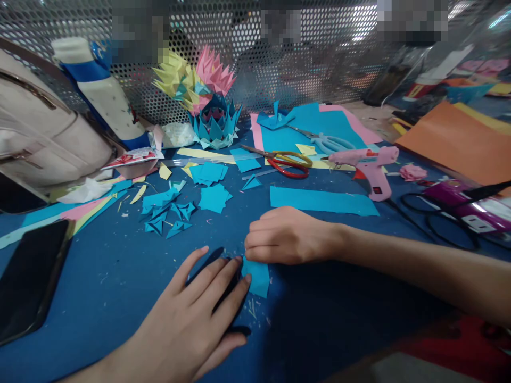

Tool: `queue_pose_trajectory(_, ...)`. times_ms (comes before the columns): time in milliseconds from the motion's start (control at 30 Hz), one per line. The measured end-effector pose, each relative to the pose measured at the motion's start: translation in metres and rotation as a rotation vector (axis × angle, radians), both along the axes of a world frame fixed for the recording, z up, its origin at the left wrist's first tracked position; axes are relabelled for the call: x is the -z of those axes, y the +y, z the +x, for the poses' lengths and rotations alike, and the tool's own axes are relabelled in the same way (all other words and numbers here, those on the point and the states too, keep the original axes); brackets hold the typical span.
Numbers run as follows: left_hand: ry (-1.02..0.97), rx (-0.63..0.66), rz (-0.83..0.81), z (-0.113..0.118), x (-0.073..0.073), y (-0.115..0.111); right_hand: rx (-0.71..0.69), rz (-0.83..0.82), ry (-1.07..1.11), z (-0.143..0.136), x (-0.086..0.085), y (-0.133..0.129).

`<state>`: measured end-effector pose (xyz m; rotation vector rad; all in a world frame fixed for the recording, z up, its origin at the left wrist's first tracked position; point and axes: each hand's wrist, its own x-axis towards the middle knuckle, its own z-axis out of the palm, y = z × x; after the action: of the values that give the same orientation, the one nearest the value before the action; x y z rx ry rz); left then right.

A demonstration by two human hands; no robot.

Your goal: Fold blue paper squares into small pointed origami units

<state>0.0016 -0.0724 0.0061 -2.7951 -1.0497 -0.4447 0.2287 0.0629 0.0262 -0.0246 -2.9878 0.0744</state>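
A small blue paper piece (257,277) lies on the dark blue table between my hands. My left hand (199,308) has its fingers spread, with fingertips at the paper's left edge. Curled over the paper's top edge is my right hand (287,236), its fingers bent and pressed together; what they pinch is hidden beneath them. Beyond the hands lie folded blue paper pieces (159,210), stacks of blue squares (214,198) and a long blue strip (323,201).
Scissors with red and yellow handles (289,162), a pink glue gun (371,165) and paper flowers (215,122) stand or lie farther back. A black phone (34,282) is at left, a bottle (106,96) behind it. Orange paper (459,143) and a purple box (459,205) sit right.
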Motion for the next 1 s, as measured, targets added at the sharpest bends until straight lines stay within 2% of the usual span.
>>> queue_pose_trajectory(433,-0.004,0.044,-0.019,-0.002,-0.002,0.002,0.000,0.020,-0.010,0.001,-0.003,0.002)
queue_pose_trajectory(567,0.016,0.052,-0.028,-0.002,-0.005,0.003,-0.078,-0.063,0.043,0.004,-0.005,0.007)
queue_pose_trajectory(867,0.029,0.090,-0.059,-0.006,-0.009,0.007,0.046,-0.179,0.107,0.009,-0.005,0.008)
queue_pose_trajectory(1000,0.056,0.115,-0.066,-0.009,-0.011,0.009,-0.009,-0.174,0.065,0.008,-0.007,0.007)
